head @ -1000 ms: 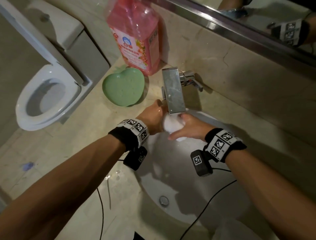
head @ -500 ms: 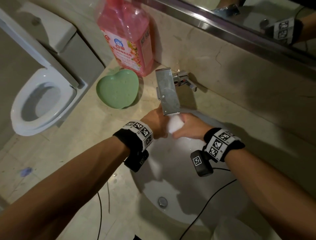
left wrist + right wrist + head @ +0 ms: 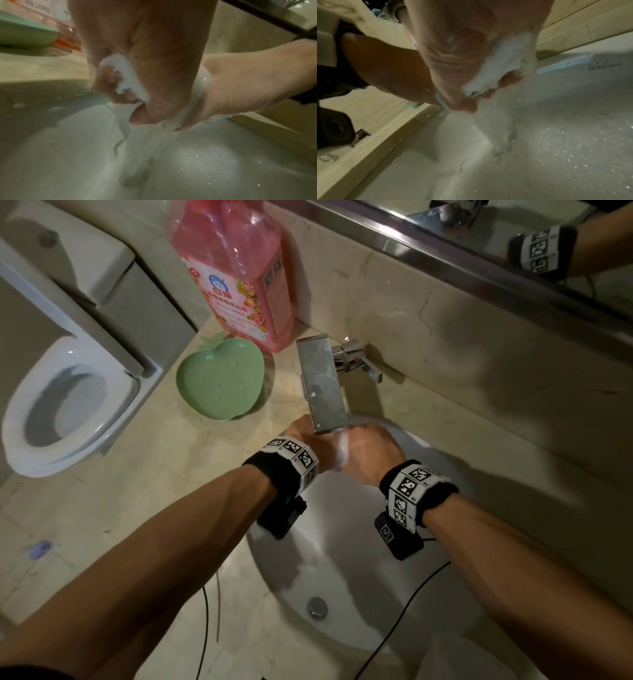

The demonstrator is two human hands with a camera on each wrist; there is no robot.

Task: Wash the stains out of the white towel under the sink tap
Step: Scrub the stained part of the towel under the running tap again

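Both hands are pressed together under the flat steel tap (image 3: 322, 385), over the back of the white sink (image 3: 342, 583). My left hand (image 3: 308, 436) and right hand (image 3: 368, 453) each grip the bunched white towel (image 3: 342, 451); only a thin strip of it shows between them from above. In the left wrist view the towel (image 3: 123, 75) is squeezed in the curled fingers (image 3: 111, 83) and water streams down from it. The right wrist view shows the towel (image 3: 496, 65) wadded in that fist, water running off below.
A pink detergent bottle (image 3: 239, 272) and a green apple-shaped dish (image 3: 221, 381) stand on the counter left of the tap. A toilet (image 3: 65, 409) is at far left. The drain plug (image 3: 317, 607) sits low in the basin. A mirror (image 3: 513, 241) runs along the wall.
The hands have closed tighter together and moved up under the spout; much less of the towel shows between them than a second ago.
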